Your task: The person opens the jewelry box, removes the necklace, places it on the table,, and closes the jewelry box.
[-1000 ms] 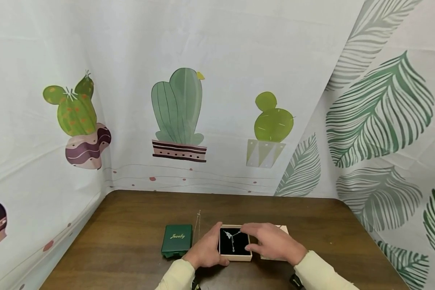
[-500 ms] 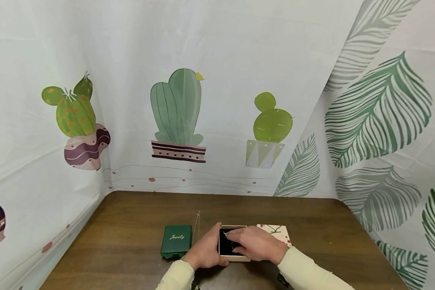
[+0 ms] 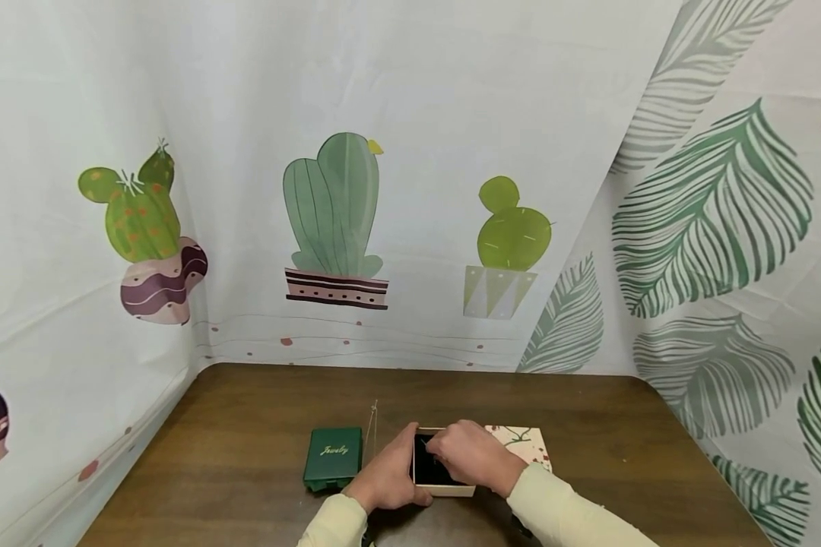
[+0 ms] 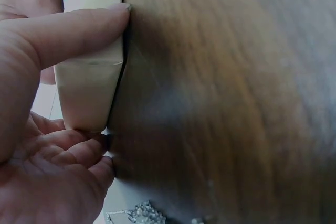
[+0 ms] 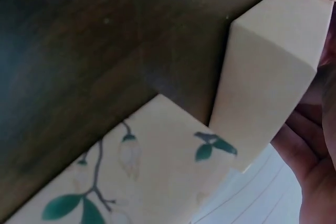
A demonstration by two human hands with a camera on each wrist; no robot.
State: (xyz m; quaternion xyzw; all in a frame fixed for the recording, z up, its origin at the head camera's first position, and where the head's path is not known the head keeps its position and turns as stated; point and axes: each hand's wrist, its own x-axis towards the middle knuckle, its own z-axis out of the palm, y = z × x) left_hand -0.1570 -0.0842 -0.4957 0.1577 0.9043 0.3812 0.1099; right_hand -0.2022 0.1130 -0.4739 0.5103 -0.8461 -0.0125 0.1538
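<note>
A cream jewelry box (image 3: 443,491) with a black lining sits at the front middle of the table. My left hand (image 3: 388,475) grips it, thumb along the front wall (image 4: 89,95) and fingers round the left side. Over the open box is my right hand (image 3: 472,454), its fingers curled down into the lining and pinching the silver necklace (image 3: 426,441) there. Most of that necklace is hidden under the fingers. Behind the left hand a second necklace (image 3: 374,425) lies on the table; its sparkling pendant (image 4: 147,213) shows low in the left wrist view.
The box's floral lid (image 3: 523,441) lies to the right, one corner close to the box in the right wrist view. A green box (image 3: 333,457) lettered "Jewelry" stands left of the left hand. Patterned cloth (image 3: 410,190) hangs behind the wooden table (image 3: 246,425).
My right hand has moved left from the box's right edge to over the lining. Its fingers have curled onto the necklace, uncovering the lid. My left hand keeps its grip.
</note>
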